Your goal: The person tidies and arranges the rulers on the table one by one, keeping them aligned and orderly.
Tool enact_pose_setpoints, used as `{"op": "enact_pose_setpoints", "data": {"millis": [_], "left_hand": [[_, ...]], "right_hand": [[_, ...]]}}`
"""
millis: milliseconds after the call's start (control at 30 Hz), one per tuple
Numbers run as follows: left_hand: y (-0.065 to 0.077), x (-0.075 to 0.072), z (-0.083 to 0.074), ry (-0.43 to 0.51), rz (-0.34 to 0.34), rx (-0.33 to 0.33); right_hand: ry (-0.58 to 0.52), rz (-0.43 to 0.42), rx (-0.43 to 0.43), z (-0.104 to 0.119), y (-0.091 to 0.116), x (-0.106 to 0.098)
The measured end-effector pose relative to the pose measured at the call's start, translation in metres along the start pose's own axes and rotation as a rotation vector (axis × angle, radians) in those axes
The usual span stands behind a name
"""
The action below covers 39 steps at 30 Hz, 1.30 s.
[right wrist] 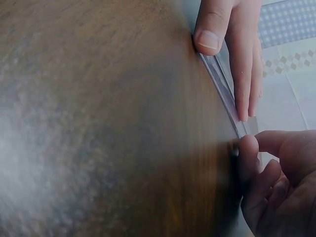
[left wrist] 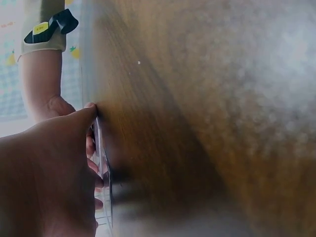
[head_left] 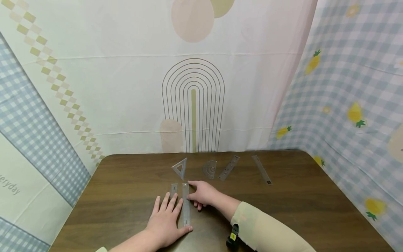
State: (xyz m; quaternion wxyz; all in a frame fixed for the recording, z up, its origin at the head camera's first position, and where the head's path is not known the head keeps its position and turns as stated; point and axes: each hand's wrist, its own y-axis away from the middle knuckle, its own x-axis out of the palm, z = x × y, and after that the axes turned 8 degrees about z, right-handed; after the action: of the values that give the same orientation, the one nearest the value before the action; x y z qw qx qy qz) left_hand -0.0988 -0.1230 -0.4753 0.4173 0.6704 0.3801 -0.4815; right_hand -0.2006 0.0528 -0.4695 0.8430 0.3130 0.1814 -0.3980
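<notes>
- Two bare hands worked on a brown wood-grain table, close together near its middle.
- Between them a clear ruler lay flat, its length running away from the person.
- The left hand was spread wide, palm down, fingers straight and fanned apart. Its thumb reached across to touch the ruler's near end; nothing was gripped.
- A second clear strip lay just left of the ruler, roughly parallel, its far end showing beyond the left fingertips. The rest was hidden by that hand.
- The right hand came in from the right. Index finger and thumb were extended and parted, set against the ruler's right edge toward its far end; the other fingers were loosely folded beneath. They were not wrapped round the ruler; how hard they pressed could not be told.
- Beyond the hands, from left to right: a clear set square, a clear protractor, a short ruler lying aslant and a narrow ruler slanting the other way. All lay apart from one another.
- The right forearm wore a pale sleeve, with a black wrist device bearing a yellow label.
- Behind the table hung a pale printed cloth; to the right, a blue checked cloth with yellow fruit prints.
</notes>
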Motion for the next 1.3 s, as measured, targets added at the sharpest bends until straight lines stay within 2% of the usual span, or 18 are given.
{"op": "enact_pose_setpoints", "data": {"millis": [467,867,1167,1300], "left_hand": [[-0.0007,-0.0018,0.0028,0.010,0.021,0.004],[0.0020,-0.0079,-0.0010,-0.017,0.022,0.013],[-0.0005,-0.0007,0.0035,-0.015,0.010,0.014],[0.0004,-0.0039,0.0021,-0.009,0.019,0.014]], "right_hand": [[-0.007,-0.016,-0.005,-0.0008,0.0005,0.0033],[-0.002,-0.027,-0.004,-0.0004,0.0021,0.0049],[0.011,-0.028,0.004,0.0006,0.0037,0.0047],[0.010,-0.032,0.006,0.0002,0.0035,0.0050]]}}
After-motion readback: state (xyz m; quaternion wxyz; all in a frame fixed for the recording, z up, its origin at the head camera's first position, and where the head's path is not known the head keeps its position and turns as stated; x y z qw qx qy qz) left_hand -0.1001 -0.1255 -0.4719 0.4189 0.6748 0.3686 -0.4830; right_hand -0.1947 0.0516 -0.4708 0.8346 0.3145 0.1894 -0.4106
